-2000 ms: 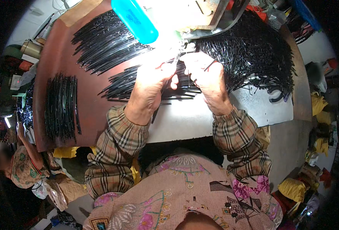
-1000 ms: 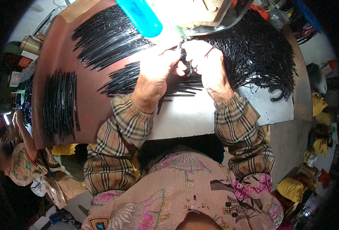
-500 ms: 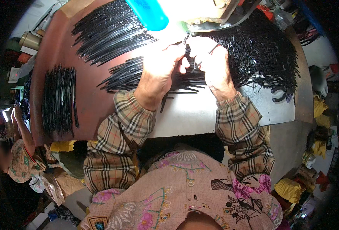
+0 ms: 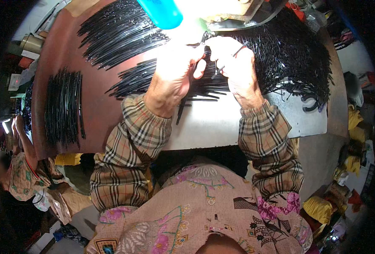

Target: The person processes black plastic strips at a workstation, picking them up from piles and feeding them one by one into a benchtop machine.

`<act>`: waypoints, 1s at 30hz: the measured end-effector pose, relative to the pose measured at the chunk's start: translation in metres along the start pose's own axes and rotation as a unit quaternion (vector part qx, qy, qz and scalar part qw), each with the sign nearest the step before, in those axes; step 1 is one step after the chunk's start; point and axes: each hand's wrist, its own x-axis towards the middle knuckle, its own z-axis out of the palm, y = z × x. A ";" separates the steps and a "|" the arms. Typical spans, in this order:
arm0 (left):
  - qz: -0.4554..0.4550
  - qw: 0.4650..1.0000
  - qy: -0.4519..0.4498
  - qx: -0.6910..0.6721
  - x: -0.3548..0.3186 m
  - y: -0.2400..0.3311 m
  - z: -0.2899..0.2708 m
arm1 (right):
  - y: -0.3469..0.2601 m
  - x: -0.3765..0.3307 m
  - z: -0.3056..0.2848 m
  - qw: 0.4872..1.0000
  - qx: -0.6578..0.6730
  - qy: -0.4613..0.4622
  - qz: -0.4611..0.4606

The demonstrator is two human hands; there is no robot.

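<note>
Under a bright lamp, my left hand (image 4: 168, 78) is closed around a long thin black strip (image 4: 182, 106); its tail hangs below the palm, and its upper end shows between my hands. My right hand (image 4: 239, 70) is closed too, with a thin dark stick (image 4: 241, 48) poking out across its fingers. The fingertips of both hands nearly meet at the strip's upper end, where glare blurs detail. Behind my left hand lies a small bundle of black strips (image 4: 132, 78). A large heap of black strips (image 4: 293, 55) spreads to the right.
A blue object (image 4: 164, 15) and a pale machine part (image 4: 234, 12) sit at the far edge. More strips lie in a far-left pile (image 4: 115, 36) and a left bundle (image 4: 64, 110) on the reddish-brown tabletop (image 4: 100, 93). Another person (image 4: 24, 173) sits at far left.
Both hands have shifted slightly away from me. The strip in my left hand shows more plainly, and the stick in my right hand stands out more.
</note>
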 end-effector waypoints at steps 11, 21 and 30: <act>0.048 0.998 -0.035 0.034 0.001 -0.003 0.002 | -0.002 0.000 -0.004 0.998 0.038 -0.016 0.036; 0.236 0.762 0.015 0.603 0.004 0.005 0.018 | 0.000 0.004 -0.008 0.997 0.046 -0.058 -0.007; 0.246 0.555 0.003 0.795 -0.015 0.018 0.029 | -0.001 0.006 -0.015 0.994 0.048 -0.090 0.045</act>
